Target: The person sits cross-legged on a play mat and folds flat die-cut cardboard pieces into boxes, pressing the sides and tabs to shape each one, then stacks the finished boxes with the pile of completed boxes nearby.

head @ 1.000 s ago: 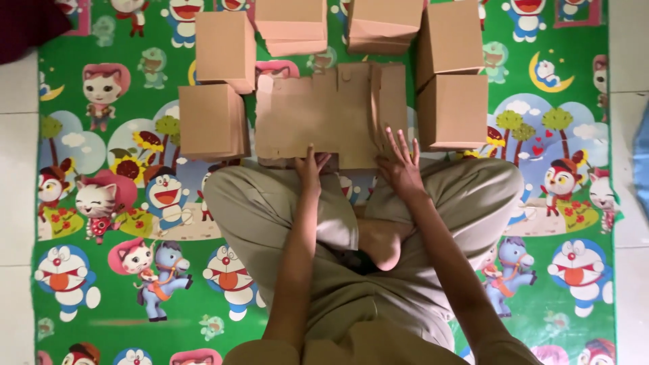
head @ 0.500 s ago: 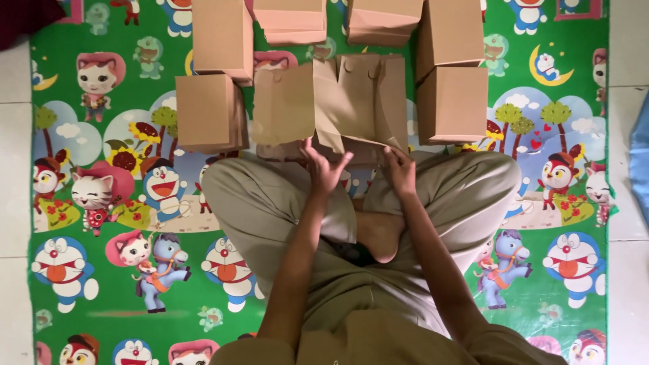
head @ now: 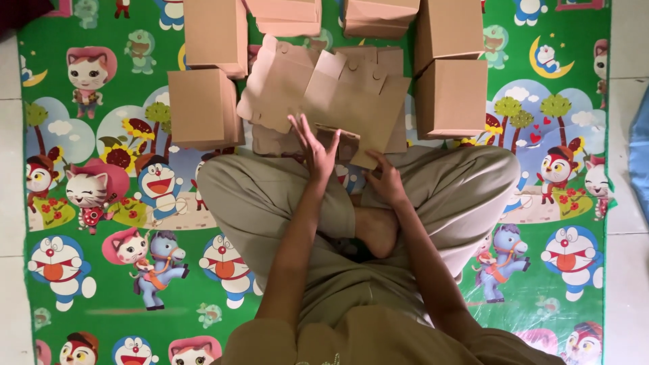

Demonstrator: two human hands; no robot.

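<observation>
Head view: a person sits cross-legged on a cartoon mat. Left hand lies flat on an unfolded cardboard blank, fingers spread, grip apart. Right hand holds the blank's lower edge, grip clamped on the cardboard. The blank is tilted, raised above the knees, in front of the person. Folded boxes surround it: two at left, two at right, two beyond. White floor tiles border the mat.
</observation>
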